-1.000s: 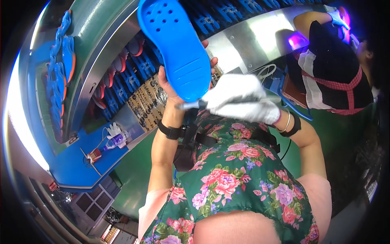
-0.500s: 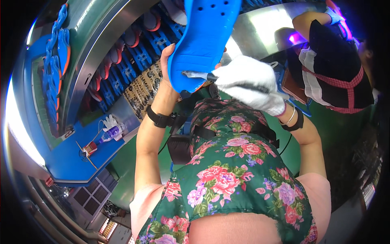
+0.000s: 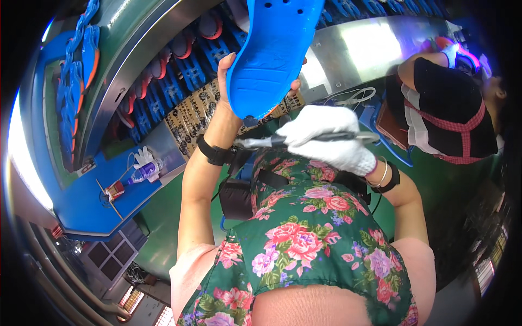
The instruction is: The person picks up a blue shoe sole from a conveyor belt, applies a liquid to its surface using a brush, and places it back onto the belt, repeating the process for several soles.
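Observation:
My left hand (image 3: pixel 225 73) is bare and wraps around a bright blue, sole-shaped plastic tray (image 3: pixel 268 60); its fingertips show at the far side. Grooves cross the tray, holes run along its far end, and a bit of orange shows at its near rim. A white knitted glove covers my right hand (image 3: pixel 326 138), which grips a brush (image 3: pixel 277 141) with a black handle and a pale tip. The brush tip is just below the tray's near end, close to my left wrist and apart from the tray. A thin tube seems to run from the handle's rear.
A curved metal-edged conveyor (image 3: pixel 136 60) carries several blue holders and red-rimmed shoe parts. More blue holders (image 3: pixel 70 103) stand at the left. A plastic bottle (image 3: pixel 144 171) and white gloves lie on a blue shelf (image 3: pixel 98 209). To the right, a co-worker (image 3: pixel 448 106) handles a shoe part under purple light.
My right hand has drawn the brush down and toward me, off the tray's inner surface. My left hand still holds the tray in nearly the same place.

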A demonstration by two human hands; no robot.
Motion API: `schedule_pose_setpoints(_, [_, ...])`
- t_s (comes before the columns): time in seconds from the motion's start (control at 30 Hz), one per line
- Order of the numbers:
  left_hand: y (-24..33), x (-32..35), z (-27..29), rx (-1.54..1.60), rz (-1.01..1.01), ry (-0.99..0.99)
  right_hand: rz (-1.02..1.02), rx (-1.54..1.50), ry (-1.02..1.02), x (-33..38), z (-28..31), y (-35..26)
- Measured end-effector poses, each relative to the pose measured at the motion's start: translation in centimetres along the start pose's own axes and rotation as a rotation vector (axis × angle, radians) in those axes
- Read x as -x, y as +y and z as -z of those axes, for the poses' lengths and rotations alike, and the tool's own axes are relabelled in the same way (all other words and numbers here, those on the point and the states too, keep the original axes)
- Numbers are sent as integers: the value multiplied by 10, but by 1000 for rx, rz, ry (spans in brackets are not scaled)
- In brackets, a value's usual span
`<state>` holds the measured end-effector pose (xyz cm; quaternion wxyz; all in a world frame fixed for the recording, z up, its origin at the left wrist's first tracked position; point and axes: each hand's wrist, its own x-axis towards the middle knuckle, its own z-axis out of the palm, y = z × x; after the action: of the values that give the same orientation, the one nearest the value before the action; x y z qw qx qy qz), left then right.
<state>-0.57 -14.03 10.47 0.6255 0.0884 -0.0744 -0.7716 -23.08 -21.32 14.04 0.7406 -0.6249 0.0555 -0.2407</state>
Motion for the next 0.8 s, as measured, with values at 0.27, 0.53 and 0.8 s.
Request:
schedule_pose_setpoints(0.27, [-27, 11, 9, 37, -124, 288, 127, 358, 177, -59, 64, -3])
schedule_pose_setpoints(0.53, [-22, 39, 22, 153, -187, 305, 740, 1074, -18, -71, 32, 6])
schedule_pose_setpoints(0.8, [13, 89, -40, -113, -362, -13, 10, -49, 228, -33, 19, -18])
